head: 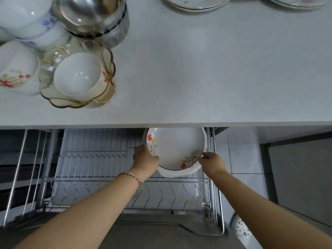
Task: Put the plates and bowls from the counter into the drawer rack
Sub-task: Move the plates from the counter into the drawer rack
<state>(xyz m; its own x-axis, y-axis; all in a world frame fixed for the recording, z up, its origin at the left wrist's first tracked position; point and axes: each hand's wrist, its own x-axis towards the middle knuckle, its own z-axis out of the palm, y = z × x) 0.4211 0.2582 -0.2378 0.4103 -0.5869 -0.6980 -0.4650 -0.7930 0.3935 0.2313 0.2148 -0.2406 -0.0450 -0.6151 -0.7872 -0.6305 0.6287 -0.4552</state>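
**Plates gripped at both rims, low in the drawer rack**

Hands were down inside the drawer rack [100, 169], one on each side of the plates. The floral plate [177, 146], dark-rimmed, lay face up between them on top of a small stack of white plates [172, 174]. The stack's lower edge showed just below and between the wrists.

The left hand [144, 157] was at the plate's left rim, fingers curled round the edge beside the orange flower, and a bracelet [132, 177] sat on that wrist. The right hand [212, 161] was at the lower right rim, pinching the edge close to the second flower. Whether the stack rested on the wires or hung just above them could not be told.

To the left of the left hand ran the rack's wavy wire dividers. Nearer the body than both hands stood a row of curved plate prongs.

Above the hands, past the counter [197, 78] edge, more dishes waited. A white bowl [79, 74] sat in a scalloped glass dish [107, 56] far to the left. More bowls [18, 69] lay beyond it, and gold-rimmed plates [195, 4] were at the far back.
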